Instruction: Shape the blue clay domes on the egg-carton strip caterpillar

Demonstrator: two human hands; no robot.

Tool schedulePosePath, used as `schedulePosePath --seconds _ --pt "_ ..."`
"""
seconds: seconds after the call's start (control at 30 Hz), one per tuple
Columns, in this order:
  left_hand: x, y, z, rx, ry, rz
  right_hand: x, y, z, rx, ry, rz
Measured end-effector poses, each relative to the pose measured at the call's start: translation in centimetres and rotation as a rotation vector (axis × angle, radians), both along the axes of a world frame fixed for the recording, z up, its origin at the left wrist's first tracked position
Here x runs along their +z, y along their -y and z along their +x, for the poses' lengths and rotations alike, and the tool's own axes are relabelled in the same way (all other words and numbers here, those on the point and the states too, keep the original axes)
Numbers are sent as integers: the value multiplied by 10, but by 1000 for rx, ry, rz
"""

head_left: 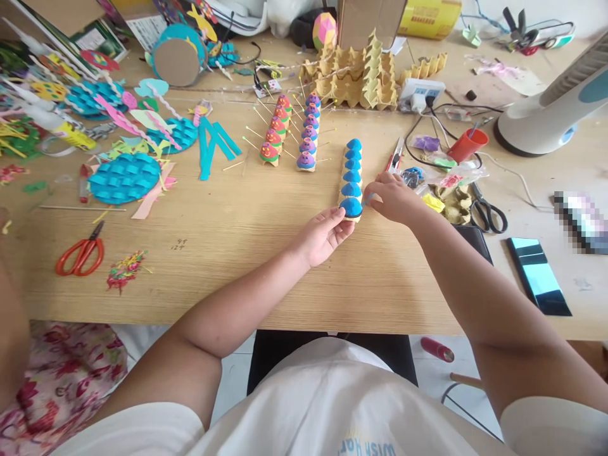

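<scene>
A strip of egg carton (352, 166) lies lengthwise on the table, its row of bumps covered in blue. Around the base of the nearest bump runs a thin black band. My left hand (327, 235) grips this near end, thumb on the side of the bump and fingers beneath. Just right of the strip is my right hand (393, 197), its fingers curled close to the carton; whatever is between them is too small to make out. A red utility knife (395, 156) lies just beyond the right hand.
Finished-looking caterpillar strips, one red-green (276, 130) and one purple (308, 133), stand to the left, bristling with pins. Black scissors (487, 212), a red cup (468, 145) and a phone (539, 275) lie right. Orange-handled scissors (82, 252) lie left, near another person's floral clothing (71, 380).
</scene>
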State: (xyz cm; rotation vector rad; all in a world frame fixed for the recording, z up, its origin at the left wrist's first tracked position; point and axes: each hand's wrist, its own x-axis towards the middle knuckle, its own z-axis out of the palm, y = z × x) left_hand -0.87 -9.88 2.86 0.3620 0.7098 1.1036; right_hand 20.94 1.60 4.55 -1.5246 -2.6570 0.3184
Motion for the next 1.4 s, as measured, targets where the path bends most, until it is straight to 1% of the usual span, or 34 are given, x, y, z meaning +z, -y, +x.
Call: schedulePosePath --seconds 0.1,0.2,0.27,0.3,0.33,0.37,0.43,0.5,0.53,0.57,0.63,0.7,0.77,0.83,0.9,0.97,1.03,1.17,1.27,1.4 --pt "-4 -1 0 0 44 -2 1 -5 -1 39 39 -76" --pt "-8 -2 1 -7 80 22 0 4 0 12 30 -46" --pt "-9 -1 1 -9 92 28 3 15 2 -90 -25 33" --pt "-9 -1 1 -7 97 27 5 21 2 -154 -84 51" --pt "-8 -1 1 -2 98 26 8 28 3 -226 -180 47" --pt "-6 0 1 6 95 22 12 34 3 -285 -319 25" --pt "-3 1 0 17 75 8 22 46 1 -364 -670 -37" --pt "0 2 -1 9 60 -6 33 55 -2 -404 -987 -168" --pt "1 2 -1 1 62 -5 38 59 -3 -415 -1113 -242" --pt "0 2 -2 -12 70 5 42 62 -4 -407 -1209 -345" --pt "-1 3 -3 -43 90 47 46 67 -6 -387 -1319 -497" --pt "-3 4 -4 -65 103 89 43 70 -8 -371 -1430 -561" --pt "-3 4 -4 -68 99 95 35 71 -9 -383 -1552 -551" --pt "-2 3 -4 -60 77 76 28 73 -11 -392 -1606 -498" --pt "1 3 -4 -51 38 58 24 77 -14 -365 -1632 -508" --pt "2 3 -4 -42 -1 47 24 82 -18 -315 -1608 -527" --pt "1 4 -4 -49 -18 38 25 87 -22 -268 -1536 -527" --pt "-4 3 -5 -81 38 62 24 92 -29 -224 -1436 -527" --pt "-6 2 -6 -78 77 77 17 91 -31 -198 -1453 -557" --pt "-3 2 -6 -63 96 76 6 90 -30 -185 -1461 -577"
